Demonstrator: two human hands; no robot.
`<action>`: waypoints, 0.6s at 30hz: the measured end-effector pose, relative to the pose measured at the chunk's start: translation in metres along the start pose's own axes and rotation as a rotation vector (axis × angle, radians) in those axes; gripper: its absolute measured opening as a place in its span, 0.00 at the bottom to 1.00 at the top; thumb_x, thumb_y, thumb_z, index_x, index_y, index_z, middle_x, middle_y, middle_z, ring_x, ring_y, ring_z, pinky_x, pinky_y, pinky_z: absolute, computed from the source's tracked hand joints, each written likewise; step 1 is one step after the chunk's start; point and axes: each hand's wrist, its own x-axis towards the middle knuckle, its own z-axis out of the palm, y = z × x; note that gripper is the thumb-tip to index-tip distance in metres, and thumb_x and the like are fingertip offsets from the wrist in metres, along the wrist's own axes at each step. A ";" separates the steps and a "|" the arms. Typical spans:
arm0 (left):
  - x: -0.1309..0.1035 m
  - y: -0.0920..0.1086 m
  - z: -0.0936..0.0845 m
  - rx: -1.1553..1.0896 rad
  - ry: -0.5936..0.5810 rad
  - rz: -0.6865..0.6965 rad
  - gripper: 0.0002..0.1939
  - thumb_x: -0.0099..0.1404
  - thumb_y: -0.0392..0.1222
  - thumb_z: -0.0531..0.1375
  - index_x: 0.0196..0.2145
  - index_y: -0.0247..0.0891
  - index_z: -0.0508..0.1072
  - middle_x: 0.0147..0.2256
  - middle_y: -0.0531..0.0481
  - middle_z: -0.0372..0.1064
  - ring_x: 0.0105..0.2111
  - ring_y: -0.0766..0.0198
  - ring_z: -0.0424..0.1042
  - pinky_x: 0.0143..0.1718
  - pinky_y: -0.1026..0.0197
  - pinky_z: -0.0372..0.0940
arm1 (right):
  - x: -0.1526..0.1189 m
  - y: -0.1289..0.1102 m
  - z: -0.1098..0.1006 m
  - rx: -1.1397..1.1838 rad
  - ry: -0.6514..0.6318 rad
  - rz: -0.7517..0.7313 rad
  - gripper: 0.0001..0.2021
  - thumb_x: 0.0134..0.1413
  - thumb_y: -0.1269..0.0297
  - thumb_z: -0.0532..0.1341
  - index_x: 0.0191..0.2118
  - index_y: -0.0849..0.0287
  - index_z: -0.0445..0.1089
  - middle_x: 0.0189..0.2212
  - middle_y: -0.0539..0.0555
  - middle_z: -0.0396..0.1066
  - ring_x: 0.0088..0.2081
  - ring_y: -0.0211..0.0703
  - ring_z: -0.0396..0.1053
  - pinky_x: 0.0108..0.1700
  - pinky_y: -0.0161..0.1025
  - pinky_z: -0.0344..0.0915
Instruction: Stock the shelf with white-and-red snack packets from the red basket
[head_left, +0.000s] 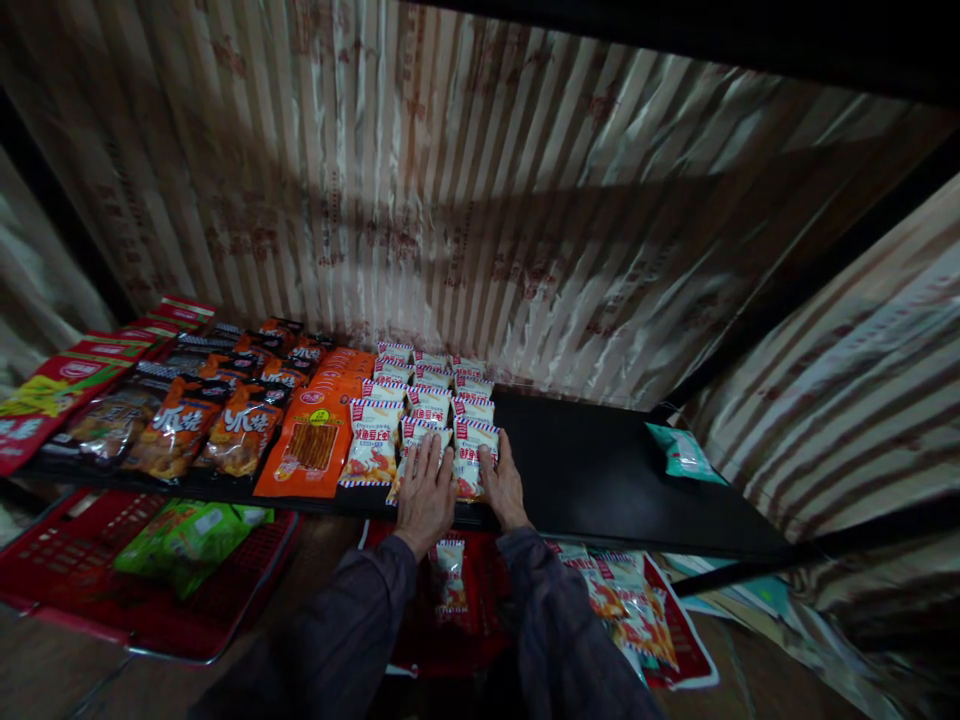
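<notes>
Rows of white snack bags point(373, 440) with red lettering and striped edges stand on the black shelf point(600, 470). My left hand point(426, 495) lies against the front bag of the middle row, fingers stretched out over its face. At the right-hand front bag point(471, 450), my right hand point(505, 488) rests with its thumb on the front and its fingers extended along the right edge. Both hands touch the bags without closing around them. Part of the middle bag is hidden behind my left fingers.
Left of the white bags are orange snack packs point(307, 440), black-and-orange bags point(241, 430) and red bags point(67, 385). A small teal bag point(682, 453) lies at the shelf's right end. Below are a red basket point(75, 570) with green bags point(191, 535) and another basket point(701, 650) holding snack bags.
</notes>
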 end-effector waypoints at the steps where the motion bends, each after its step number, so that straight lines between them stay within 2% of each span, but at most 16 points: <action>1: 0.000 0.000 0.000 -0.002 0.000 0.002 0.26 0.65 0.44 0.50 0.59 0.35 0.57 0.63 0.40 0.47 0.64 0.52 0.40 0.62 0.43 0.44 | 0.000 0.000 0.000 0.001 0.008 -0.010 0.36 0.56 0.44 0.44 0.64 0.63 0.44 0.60 0.63 0.56 0.59 0.53 0.58 0.56 0.49 0.57; 7: -0.001 0.000 -0.005 -0.002 0.022 0.040 0.27 0.63 0.46 0.52 0.59 0.37 0.58 0.63 0.40 0.47 0.64 0.52 0.38 0.62 0.44 0.43 | -0.005 0.001 -0.002 0.002 0.054 -0.061 0.37 0.56 0.44 0.45 0.64 0.67 0.45 0.62 0.64 0.51 0.62 0.51 0.51 0.61 0.48 0.51; 11: -0.001 0.001 -0.007 0.005 -0.009 0.050 0.26 0.63 0.46 0.52 0.58 0.36 0.59 0.63 0.40 0.47 0.64 0.52 0.39 0.62 0.43 0.44 | -0.007 0.002 -0.001 -0.005 0.024 -0.047 0.36 0.56 0.44 0.43 0.64 0.65 0.45 0.62 0.64 0.52 0.61 0.52 0.53 0.60 0.50 0.52; 18: 0.000 0.002 -0.007 -0.007 0.000 0.040 0.25 0.63 0.45 0.52 0.57 0.38 0.60 0.62 0.39 0.48 0.64 0.52 0.40 0.61 0.42 0.44 | -0.009 0.005 0.003 -0.008 0.064 -0.102 0.35 0.58 0.46 0.43 0.64 0.65 0.45 0.61 0.64 0.53 0.61 0.51 0.54 0.59 0.50 0.55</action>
